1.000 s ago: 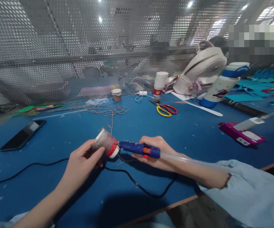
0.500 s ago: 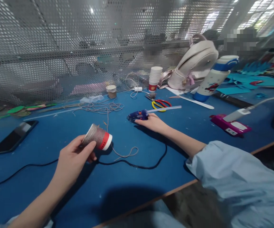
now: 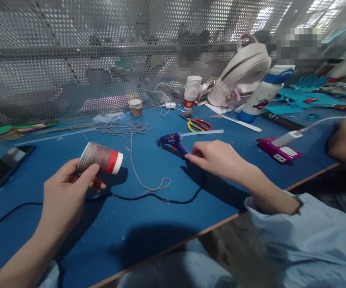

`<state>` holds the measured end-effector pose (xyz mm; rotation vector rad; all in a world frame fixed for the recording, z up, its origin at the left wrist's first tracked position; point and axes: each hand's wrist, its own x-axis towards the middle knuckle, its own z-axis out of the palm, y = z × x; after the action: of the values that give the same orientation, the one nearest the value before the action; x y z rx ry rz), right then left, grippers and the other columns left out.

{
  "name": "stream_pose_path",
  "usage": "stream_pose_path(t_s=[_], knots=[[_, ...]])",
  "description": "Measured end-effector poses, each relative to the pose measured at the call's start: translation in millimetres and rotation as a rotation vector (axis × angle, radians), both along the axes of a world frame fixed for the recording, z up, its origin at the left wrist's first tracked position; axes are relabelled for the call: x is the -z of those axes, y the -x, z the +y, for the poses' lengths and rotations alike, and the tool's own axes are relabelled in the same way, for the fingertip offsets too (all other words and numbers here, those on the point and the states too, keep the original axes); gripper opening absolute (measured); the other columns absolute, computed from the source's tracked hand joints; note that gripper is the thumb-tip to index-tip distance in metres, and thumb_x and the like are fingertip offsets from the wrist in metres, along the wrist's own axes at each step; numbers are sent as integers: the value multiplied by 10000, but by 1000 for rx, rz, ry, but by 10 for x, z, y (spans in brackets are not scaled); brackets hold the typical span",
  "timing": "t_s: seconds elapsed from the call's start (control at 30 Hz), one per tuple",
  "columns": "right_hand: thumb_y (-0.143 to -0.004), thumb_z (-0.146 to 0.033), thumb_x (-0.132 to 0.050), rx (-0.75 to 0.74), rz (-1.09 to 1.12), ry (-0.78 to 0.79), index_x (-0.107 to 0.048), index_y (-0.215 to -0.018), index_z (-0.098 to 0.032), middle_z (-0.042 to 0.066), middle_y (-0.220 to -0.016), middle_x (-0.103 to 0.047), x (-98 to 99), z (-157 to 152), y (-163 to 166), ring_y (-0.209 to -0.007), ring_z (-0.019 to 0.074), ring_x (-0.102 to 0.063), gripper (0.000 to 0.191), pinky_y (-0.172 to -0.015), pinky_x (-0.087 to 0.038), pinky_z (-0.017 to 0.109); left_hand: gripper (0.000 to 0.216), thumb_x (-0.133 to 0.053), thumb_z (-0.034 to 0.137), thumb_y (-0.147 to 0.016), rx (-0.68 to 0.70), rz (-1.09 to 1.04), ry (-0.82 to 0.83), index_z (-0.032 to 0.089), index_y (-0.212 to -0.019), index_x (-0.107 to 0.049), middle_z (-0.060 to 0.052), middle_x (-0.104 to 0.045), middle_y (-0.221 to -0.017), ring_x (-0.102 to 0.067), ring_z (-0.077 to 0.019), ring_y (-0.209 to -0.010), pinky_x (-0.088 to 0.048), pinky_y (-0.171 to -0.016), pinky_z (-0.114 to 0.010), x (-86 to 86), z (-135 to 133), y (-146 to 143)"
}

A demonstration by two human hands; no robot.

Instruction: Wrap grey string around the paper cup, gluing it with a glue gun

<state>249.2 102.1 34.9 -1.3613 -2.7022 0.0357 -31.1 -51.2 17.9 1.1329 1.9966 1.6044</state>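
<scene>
We've the string-wrapped cup pinched in our L hand above the counter; R hand curls at the glue gun, nr scissors, can't tell if gripping.

My cup is grey-striped, red and white. My glue gun is dark blue, my desk brighter blue.

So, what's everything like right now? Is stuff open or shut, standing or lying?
Cup: tipped sideways in left hand, partly wrapped in string
Glue gun: stick poking out its back, right hand at its handle, grip unclear
String: loose, tangled farther back
Scissors: lying down, open or shut unclear
Phone: flat, screen dark
Stacked cups: upright
Bottle: lid on
Purple socket: white plug in
</scene>
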Motion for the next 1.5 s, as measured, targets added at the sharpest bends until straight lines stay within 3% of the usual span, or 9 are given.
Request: stream_pose_path(t_s=[0.17, 0.3, 0.6, 0.77, 0.87, 0.93, 1.07, 1.23, 1.5], knots=[[-917, -241, -536, -700, 111, 73, -650, -981, -157, 66, -935, -658, -8, -382, 495, -841, 162, -589, 156, -715, -391, 265, 183, -694, 329, -753, 56, -31, 25, 189, -867, -667, 54, -640, -559, -596, -110, -492, -489, -507, -206, 13, -2, -69], [-910, -146, -490, -905, -106, 36, -668, -933, -162, 73, -906, -631, 113, -457, 867, -780, 173, -552, 180, -674, -347, 303, 218, -691, 350, -751, 96, -95, 98, 175, -877, -655, 34, -659, -562, -622, -124, -504, -507, -500, -208, 23, 3, -108], [-881, -172, -524, -909, -71, 95, -645, -860, -141, 80, -879, -613, 258, -357, 888, -798, 183, -500, 126, -703, -347, 308, 232, -700, 290, -680, 164, -329, 102, 151, -840, -606, -13, -696, -563, -642, -152, -478, -513, -460, -222, 48, 37, -142], [-800, -99, -548, -825, 380, 220, -574, -786, -141, 60, -844, -601, 343, -365, 873, -805, 160, -500, 51, -758, -408, 289, 241, -681, 260, -697, 229, -335, 135, 144, -877, -571, -18, -703, -556, -612, -121, -429, -486, -455, -196, 61, 16, -142], [-734, -64, -522, -693, 789, 417, -514, -736, -161, 52, -869, -625, 326, -378, 882, -801, 138, -555, 97, -762, -447, 283, 229, -663, 267, -730, 262, -301, 138, 152, -903, -566, -18, -706, -570, -618, -126, -444, -496, -481, -211, 80, -3, -134], [-727, -94, -505, -553, 976, 676, -493, -743, -171, 32, -818, -635, 303, -386, 899, -689, 118, -582, 79, -666, -476, 271, 222, -654, 283, -754, 270, -290, 142, 164, -919, -566, -17, -707, -580, -629, -134, -464, -503, -499, -224, 90, -9, -135], [-726, -135, -527, -343, 1082, 1084, -493, -775, -179, -52, -633, -598, 256, -384, 939, -393, 44, -413, 74, -401, -365, 181, 231, -656, 331, -773, 281, -277, 162, 180, -921, -564, -8, -693, -565, -614, -139, -454, -492, -494, -236, 96, -7, -153], [-783, -95, -565, -431, 1016, 895, -611, -898, -142, -7, -747, -669, 221, -407, 930, -644, 76, -596, 133, -604, -469, 196, 243, -654, 370, -778, 300, -254, 213, 180, -894, -558, 23, -636, -489, -540, -122, -397, -433, -427, -218, 98, -10, -180], [-901, -103, -505, -708, 793, 260, -662, -899, -133, 53, -848, -672, 293, -487, 873, -804, 128, -604, 160, -760, -473, 243, 277, -626, 423, -782, 302, -232, 297, 177, -900, -577, 36, -587, -424, -473, -110, -347, -367, -360, -190, 30, -41, -270]])
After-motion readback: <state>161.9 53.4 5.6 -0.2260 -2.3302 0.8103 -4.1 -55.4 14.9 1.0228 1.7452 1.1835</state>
